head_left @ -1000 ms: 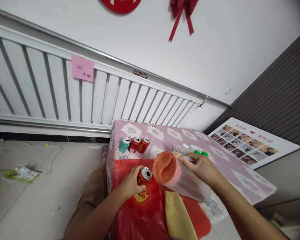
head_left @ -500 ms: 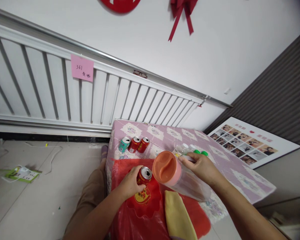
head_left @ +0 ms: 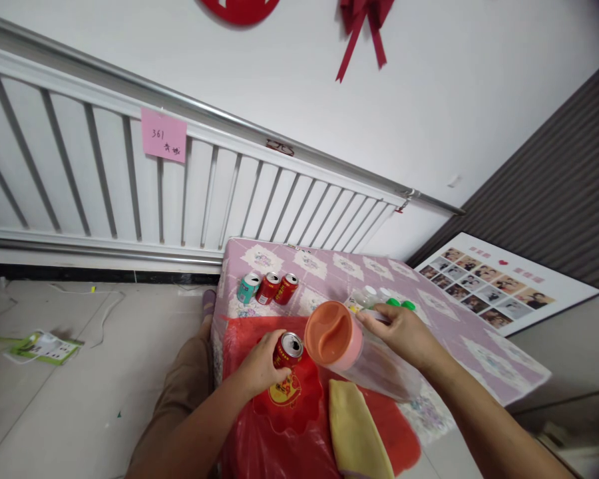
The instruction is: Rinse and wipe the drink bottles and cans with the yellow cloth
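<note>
My left hand (head_left: pixel 262 362) is wrapped round a red drink can (head_left: pixel 288 349) with an opened top, held upright over a red scalloped tray (head_left: pixel 294 419). By its handle, my right hand (head_left: pixel 404 332) grips a clear pitcher (head_left: pixel 384 369) with an orange lid (head_left: pixel 331 332). The pitcher is tilted, its lid end close beside the can's top. I cannot make out any liquid running between them. Just right of the tray lies a folded yellow cloth (head_left: pixel 357 426).
Behind the tray stand a teal can (head_left: pixel 249 288) and two red cans (head_left: pixel 268 289). Bottles with green caps (head_left: pixel 408 306) and white caps are partly hidden by my right hand. A radiator (head_left: pixel 259 199) runs along the wall; a photo board (head_left: pixel 504 286) leans at the right.
</note>
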A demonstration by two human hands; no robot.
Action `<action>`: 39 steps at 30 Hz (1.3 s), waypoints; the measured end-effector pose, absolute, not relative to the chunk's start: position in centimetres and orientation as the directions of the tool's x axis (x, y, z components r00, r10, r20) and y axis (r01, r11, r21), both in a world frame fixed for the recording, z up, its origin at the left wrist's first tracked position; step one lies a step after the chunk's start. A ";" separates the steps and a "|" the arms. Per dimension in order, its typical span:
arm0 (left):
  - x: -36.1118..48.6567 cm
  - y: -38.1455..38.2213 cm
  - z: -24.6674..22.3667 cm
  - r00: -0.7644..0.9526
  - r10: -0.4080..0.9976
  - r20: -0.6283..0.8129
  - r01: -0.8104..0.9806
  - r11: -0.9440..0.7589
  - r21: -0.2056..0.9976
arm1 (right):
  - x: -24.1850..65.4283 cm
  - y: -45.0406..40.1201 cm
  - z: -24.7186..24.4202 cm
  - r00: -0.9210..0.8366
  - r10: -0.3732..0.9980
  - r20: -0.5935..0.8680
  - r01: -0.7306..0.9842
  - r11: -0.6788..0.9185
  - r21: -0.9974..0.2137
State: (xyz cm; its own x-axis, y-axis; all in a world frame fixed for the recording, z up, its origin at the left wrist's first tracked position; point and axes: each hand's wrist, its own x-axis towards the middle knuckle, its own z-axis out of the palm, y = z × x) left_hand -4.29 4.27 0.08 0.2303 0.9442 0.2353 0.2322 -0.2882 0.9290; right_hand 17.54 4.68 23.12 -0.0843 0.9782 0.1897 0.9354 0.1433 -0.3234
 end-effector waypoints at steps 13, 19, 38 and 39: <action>-4.3 4.4 -0.1 0.231 0.940 0.251 0.218 -0.302 0.928 | 17.7 4.9 22.9 -0.094 0.981 0.170 0.941 0.143 -0.306; -4.2 4.4 -0.2 0.230 0.939 0.258 0.221 -0.308 0.925 | 17.7 4.9 22.9 -0.099 0.982 0.163 0.937 0.147 -0.317; -4.0 4.4 -0.5 0.236 0.934 0.268 0.230 -0.321 0.919 | 17.5 4.8 23.0 -0.091 0.984 0.152 0.934 0.137 -0.329; -4.0 4.4 -0.5 0.236 0.934 0.268 0.229 -0.322 0.919 | 17.5 4.8 23.0 -0.087 0.984 0.153 0.936 0.134 -0.327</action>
